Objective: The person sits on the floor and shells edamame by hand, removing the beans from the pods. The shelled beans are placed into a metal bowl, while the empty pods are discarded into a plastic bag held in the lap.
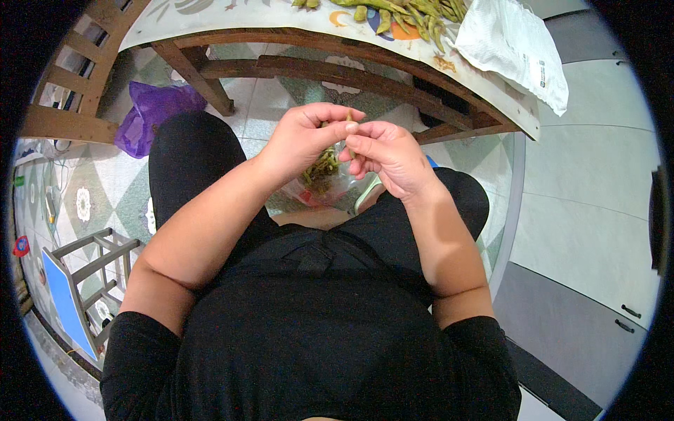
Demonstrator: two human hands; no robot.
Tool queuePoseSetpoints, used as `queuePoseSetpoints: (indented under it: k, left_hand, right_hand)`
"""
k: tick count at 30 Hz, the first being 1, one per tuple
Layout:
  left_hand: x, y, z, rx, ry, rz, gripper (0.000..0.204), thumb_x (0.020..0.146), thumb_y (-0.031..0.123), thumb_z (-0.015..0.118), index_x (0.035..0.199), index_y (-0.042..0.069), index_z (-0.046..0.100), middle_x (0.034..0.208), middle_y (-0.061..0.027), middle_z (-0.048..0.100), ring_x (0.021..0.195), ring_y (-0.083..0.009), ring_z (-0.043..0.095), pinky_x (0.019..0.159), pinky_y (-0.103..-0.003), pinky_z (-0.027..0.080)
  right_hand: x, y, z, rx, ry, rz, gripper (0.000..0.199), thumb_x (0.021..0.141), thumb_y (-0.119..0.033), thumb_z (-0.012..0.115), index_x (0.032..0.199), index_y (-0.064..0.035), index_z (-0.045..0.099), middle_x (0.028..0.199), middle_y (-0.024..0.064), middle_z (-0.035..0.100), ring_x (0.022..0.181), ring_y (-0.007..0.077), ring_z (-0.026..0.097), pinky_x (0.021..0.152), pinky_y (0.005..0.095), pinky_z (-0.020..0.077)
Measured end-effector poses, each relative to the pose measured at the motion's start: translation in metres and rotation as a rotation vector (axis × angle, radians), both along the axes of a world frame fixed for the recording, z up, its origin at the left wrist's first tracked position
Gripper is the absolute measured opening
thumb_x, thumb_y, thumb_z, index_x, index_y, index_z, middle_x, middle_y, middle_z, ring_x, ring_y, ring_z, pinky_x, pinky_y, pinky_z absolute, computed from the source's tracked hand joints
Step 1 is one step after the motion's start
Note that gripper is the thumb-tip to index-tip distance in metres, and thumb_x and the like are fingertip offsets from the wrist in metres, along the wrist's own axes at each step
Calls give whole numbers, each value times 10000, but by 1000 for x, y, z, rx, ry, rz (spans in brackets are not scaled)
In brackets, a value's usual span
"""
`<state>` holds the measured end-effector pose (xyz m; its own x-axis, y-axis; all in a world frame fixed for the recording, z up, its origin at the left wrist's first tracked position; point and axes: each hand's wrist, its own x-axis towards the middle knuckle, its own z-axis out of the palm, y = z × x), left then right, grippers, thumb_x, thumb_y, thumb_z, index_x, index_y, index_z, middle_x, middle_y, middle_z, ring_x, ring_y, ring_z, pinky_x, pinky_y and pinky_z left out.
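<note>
Above my lap, my left hand and my right hand meet with their fingertips together. Pinched between them is a small green bean pod, mostly covered by the fingers. Below the hands, between my knees, a clear plastic bag lies open with green pods or shells in it. The hands partly hide the bag. On the table ahead is a pile of green bean pods.
The wooden table has a pale printed cover, with a white plastic bag at its right. A purple bag lies on the floor at left, near a blue-topped stool. Grey cabinets line the right side.
</note>
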<state>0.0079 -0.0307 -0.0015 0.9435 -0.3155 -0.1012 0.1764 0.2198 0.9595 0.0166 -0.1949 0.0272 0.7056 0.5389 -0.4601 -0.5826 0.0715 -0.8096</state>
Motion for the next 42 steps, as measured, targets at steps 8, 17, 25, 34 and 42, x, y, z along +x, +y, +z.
queuePoseSetpoints:
  k: [8,17,25,34,42]
  left_hand:
    - [-2,-1,-2,-88,-8,26,181,777,126,580,898,-7,598,854,-53,590,761,-99,537,677,-226,439]
    - [-11,6,0,-33,-135,142,154,778,111,575,860,-15,610,804,-55,582,740,-105,534,669,-229,432]
    - [-18,10,4,-55,-88,179,156,785,113,563,862,-14,612,788,-46,576,730,-108,532,666,-222,426]
    - [-8,17,3,173,-139,182,207,816,180,533,938,30,606,837,-19,587,761,-77,526,680,-214,418]
    - [-7,21,3,227,-83,148,189,768,150,592,889,7,617,833,-39,601,770,-93,535,706,-225,418]
  right_hand:
    - [-3,2,-6,74,18,11,176,785,-204,573,822,-31,564,710,73,595,500,91,537,471,200,448]
    - [-3,13,-9,126,9,56,183,788,-215,571,821,-35,561,694,63,585,483,88,520,453,202,439]
    - [-4,20,-8,171,36,84,179,794,-212,560,789,-34,548,682,64,579,472,91,513,440,197,435]
    - [5,15,-6,56,-82,-23,151,794,-165,552,801,-15,541,680,75,589,463,87,511,429,201,431]
    - [3,14,-4,-106,-178,49,126,782,-126,564,819,-9,536,693,88,592,488,76,511,439,171,408]
